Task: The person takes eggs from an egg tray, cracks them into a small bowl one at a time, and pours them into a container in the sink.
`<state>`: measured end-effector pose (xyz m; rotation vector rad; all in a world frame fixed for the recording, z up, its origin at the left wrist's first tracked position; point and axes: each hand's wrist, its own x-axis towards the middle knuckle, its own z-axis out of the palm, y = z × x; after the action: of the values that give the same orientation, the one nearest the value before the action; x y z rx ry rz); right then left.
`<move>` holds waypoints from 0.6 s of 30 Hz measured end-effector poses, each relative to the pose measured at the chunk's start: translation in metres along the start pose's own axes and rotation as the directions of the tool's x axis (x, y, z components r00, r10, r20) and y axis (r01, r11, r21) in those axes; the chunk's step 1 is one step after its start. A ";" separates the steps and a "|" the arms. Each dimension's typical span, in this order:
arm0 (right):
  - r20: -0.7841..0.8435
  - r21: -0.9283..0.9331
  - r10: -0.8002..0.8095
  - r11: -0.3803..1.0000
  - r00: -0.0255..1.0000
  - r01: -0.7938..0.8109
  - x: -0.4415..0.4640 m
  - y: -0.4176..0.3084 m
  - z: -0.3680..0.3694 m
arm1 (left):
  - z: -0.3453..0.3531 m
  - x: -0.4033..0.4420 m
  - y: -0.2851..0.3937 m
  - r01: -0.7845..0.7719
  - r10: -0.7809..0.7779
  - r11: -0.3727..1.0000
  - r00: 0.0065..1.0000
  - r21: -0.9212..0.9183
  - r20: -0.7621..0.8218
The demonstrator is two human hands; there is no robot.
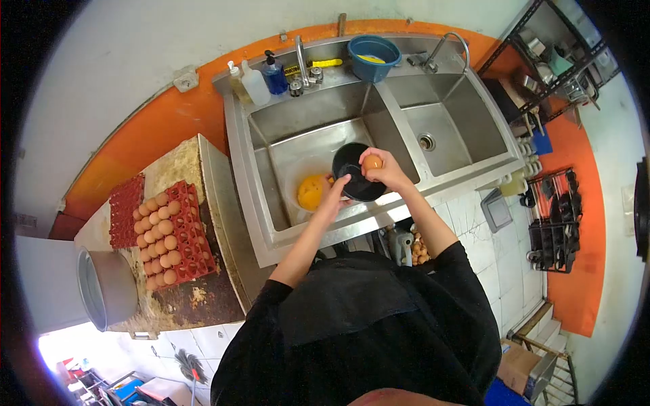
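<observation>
A brown egg (pixel 372 162) is held in the fingers of my right hand (pixel 386 170), over the right side of a black bowl (pixel 353 191). My left hand (pixel 333 198) grips that bowl by its near left rim, thumb on the inside. The bowl is above the front of the left sink basin (pixel 281 159). To its left, a see-through container with orange-yellow egg yolks (pixel 311 192) stands in the basin, partly behind my left hand. Whether the egg's shell is cracked, I cannot make out.
Brown eggs sit in a red tray (pixel 196 238) on the worn table at left, beside a large metal pot (pixel 108 289). A blue basin (pixel 374 57), soap bottles (pixel 254 84) and faucets line the sink's back ledge. Eggshells (pixel 420 250) lie below the sink's front edge.
</observation>
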<state>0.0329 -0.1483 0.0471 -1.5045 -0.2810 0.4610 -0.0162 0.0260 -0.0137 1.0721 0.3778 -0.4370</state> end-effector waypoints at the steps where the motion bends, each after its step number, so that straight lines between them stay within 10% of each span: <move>1: 0.007 -0.005 -0.007 1.000 1.000 0.007 0.003 -0.002 0.004 | 0.005 -0.001 0.005 -0.011 0.011 1.000 1.000 -0.002 -0.002; 6: -0.066 -0.478 -0.321 0.841 0.945 0.253 0.006 -0.004 0.014 | 0.016 -0.008 0.013 -0.049 0.049 0.998 0.999 -0.032 0.012; 18: -0.103 -0.674 -0.267 0.727 0.958 0.130 -0.003 -0.026 0.025 | 0.017 -0.017 0.018 -0.052 0.052 0.998 0.998 -0.019 0.018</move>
<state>0.0221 -0.1272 0.0749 -2.1759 -0.4832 0.0160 -0.0199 0.0206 0.0162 1.0570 0.3361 -0.3962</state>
